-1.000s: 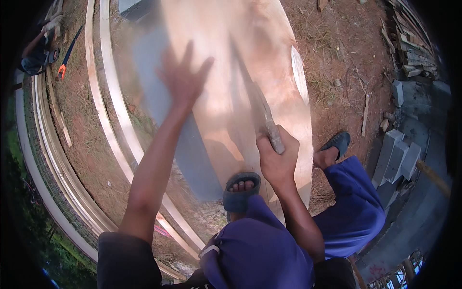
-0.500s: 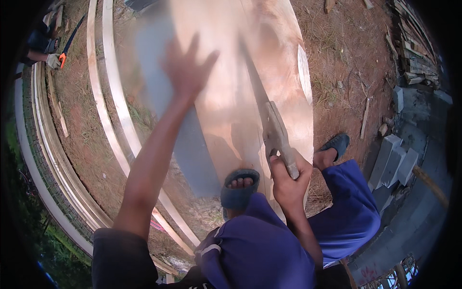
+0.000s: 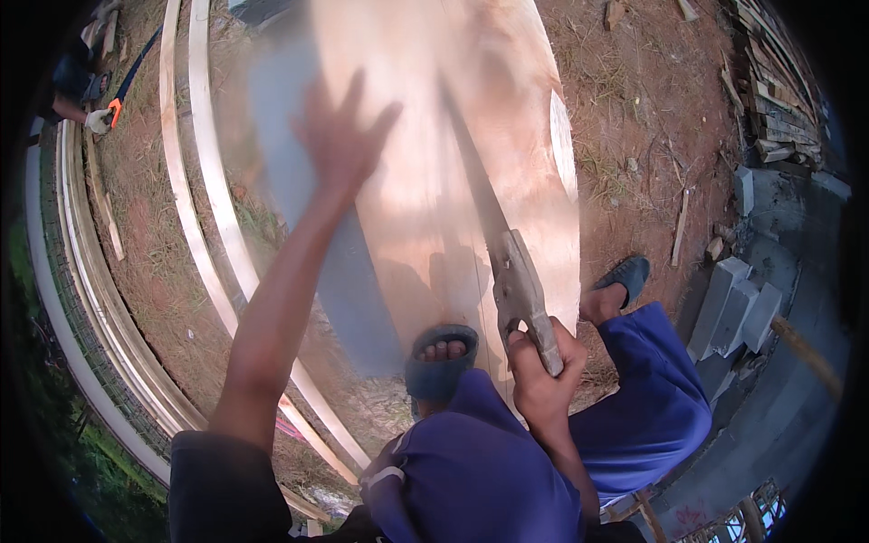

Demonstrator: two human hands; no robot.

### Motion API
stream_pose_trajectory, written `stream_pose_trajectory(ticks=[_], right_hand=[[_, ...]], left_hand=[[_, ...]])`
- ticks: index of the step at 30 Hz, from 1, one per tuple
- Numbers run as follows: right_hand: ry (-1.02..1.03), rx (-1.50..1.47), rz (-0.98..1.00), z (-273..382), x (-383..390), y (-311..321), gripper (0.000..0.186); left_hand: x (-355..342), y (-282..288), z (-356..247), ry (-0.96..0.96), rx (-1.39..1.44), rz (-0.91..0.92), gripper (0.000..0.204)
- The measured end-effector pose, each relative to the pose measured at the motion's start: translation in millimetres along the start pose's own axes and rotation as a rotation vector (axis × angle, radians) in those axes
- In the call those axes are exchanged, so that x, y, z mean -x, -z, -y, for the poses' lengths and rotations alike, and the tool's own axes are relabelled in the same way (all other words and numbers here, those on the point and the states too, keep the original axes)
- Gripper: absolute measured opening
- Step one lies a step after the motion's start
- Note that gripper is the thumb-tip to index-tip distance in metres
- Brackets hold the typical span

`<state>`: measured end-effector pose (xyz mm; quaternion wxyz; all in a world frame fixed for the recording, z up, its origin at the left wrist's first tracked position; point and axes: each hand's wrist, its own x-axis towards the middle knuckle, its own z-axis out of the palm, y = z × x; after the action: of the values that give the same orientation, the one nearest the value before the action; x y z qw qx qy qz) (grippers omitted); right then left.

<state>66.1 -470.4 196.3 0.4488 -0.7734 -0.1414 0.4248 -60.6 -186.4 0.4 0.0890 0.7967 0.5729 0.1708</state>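
Right hand [image 3: 546,371]: clenched around the rear of the handle [image 3: 519,290] of a handsaw [image 3: 489,208].
Left hand [image 3: 342,136]: fingers spread, apparently holding nothing; over the left part of the wooden board [image 3: 525,181]; contact not confirmed owing to blur.
Handsaw position: above the board, right of middle, slanting from near the near edge toward the far edge; tip blurred, depth in wood cannot be told.
Handsaw handling: judged fairly light; blade probably stiff edgewise, springy sideways; handle worn-looking, likely firm and not slippery.
Point of hold: rear grip of handle, as at present; teeth best avoided.
Board handling: judged stiff, broad and awkward to lift alone; best steadied by flat palm or by foot, away from the blade.
Sandal [image 3: 444,373]: planted at the board's near edge, left of the handsaw.
Change, right hand: drawn back with the handsaw toward the board's near edge, compared with one second ago.
Change, left hand: little or none.
Change, co-worker's gloved hand [image 3: 98,121]: now at the orange-handled saw [image 3: 116,110]; apart from it one second ago.
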Motion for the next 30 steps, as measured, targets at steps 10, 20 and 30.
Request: stream_pose_trajectory(ticks=[10, 20, 30], right_hand=[[0.063, 0.0, -0.001, -8.1, -35.6, -40.0, 0.018], [0.2, 0.038, -0.012, 17.9, -138.2, -81.9, 0.023], [0.023, 0.1, -0.004, -30.2, 45.4, 34.1, 0.015]], left_hand=[[3.8, 9.5, 16.9, 0.013, 0.007, 0.012, 0.076], [-6.5, -0.6, -13.3, 0.007, 0.031, 0.004, 0.076], [1.1, 4.7, -4.8, 0.029, -0.013, 0.007, 0.076]])
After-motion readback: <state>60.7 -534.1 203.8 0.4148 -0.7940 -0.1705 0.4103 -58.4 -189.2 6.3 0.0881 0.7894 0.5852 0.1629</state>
